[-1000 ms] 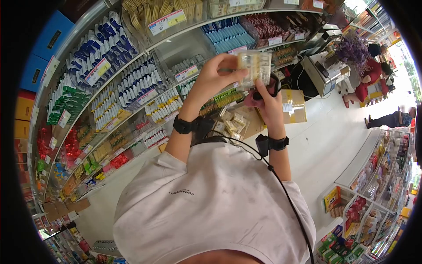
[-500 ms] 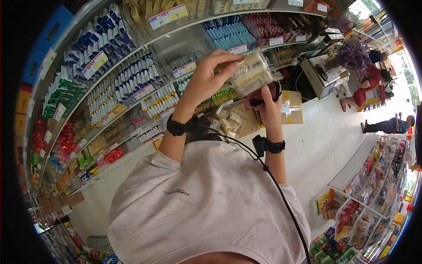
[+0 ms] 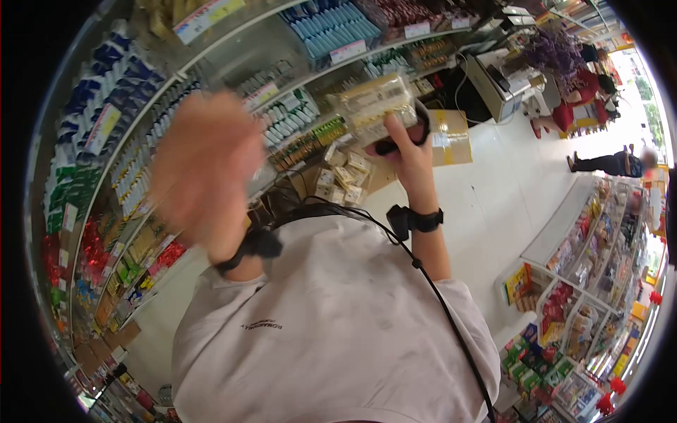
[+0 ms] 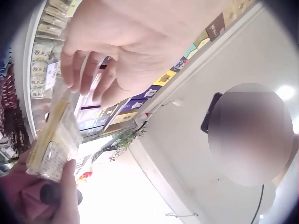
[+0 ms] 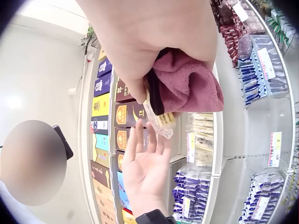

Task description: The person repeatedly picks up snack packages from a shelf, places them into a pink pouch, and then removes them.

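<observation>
My right hand [image 3: 407,144] grips a clear plastic pack [image 3: 377,102] of pale yellow pieces, its thumb lying over the near side. Bunched in that same hand is a pink cloth [image 5: 189,84] with a dark edge. My left hand [image 3: 208,169] is blurred in the head view, off to the left of the pack and holding nothing. In the right wrist view the left hand [image 5: 147,175] shows its palm and loosely spread fingers just below the pack [image 5: 161,119]. From the left wrist, the pack [image 4: 56,144] appears beyond relaxed fingertips [image 4: 70,77].
Shelves of wrapped snacks in clear bins [image 3: 338,35] curve along the front and left. Below my hands, an open carton holds several similar packs [image 3: 342,176]. A taped cardboard box [image 3: 451,137] stands to the right. Farther right are a person [image 3: 617,163] and more shelving [image 3: 564,275].
My left hand has left the pack and swung left, toward the camera. The right hand still holds the pack, now slightly farther left in the head view, which has shifted a little.
</observation>
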### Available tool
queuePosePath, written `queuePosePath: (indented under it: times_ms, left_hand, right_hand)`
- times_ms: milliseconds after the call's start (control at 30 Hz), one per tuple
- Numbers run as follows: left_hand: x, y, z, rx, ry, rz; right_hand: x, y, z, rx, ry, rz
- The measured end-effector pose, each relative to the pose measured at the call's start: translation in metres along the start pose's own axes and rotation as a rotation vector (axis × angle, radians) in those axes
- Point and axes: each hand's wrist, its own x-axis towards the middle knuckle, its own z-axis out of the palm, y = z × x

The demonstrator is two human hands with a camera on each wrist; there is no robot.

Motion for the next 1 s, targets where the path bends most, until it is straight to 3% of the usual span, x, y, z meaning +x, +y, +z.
queuePosePath:
  times_ms: [133,200,333,400,433,500,567,733,767,867,1000]
  left_hand:
    - [0.017,0.045,-0.029,-0.392,-0.383,0.025]
    - [0.016,0.053,-0.049,-0.358,-0.544,-0.053]
    - [0.011,0.035,-0.022,-0.511,-0.291,0.113]
    - [0.026,0.029,-0.013,-0.536,-0.397,0.047]
    - [0.029,0.027,-0.013,-0.559,-0.389,0.008]
    - [0.018,0.035,0.001,-0.341,-0.147,-0.051]
    - [0.018,0.031,0.001,-0.279,-0.128,-0.068]
    - [0.021,0.035,-0.008,-0.232,-0.147,-0.083]
    - [0.021,0.039,-0.011,-0.241,-0.151,-0.069]
    - [0.022,0.056,-0.025,-0.29,-0.189,-0.021]
    - [0.024,0.071,-0.043,-0.372,-0.253,0.059]
  right_hand:
    - [0.025,0.052,-0.035,-0.142,0.105,0.178]
    - [0.039,0.112,-0.077,-0.198,0.202,0.333]
    - [0.038,0.259,-0.178,-0.332,0.313,0.538]
    - [0.019,0.322,-0.208,-0.393,0.398,0.53]
    - [0.007,0.342,-0.216,-0.356,0.419,0.599]
    - [-0.008,0.371,-0.227,-0.285,0.46,0.729]
    - [-0.021,0.396,-0.232,-0.248,0.505,0.773]
    - [-0.035,0.42,-0.223,-0.144,0.479,0.925]
    - [-0.033,0.416,-0.222,-0.159,0.37,0.9]
    - [-0.026,0.413,-0.218,-0.147,0.338,0.757]
    - [-0.005,0.356,-0.201,-0.12,0.286,0.628]
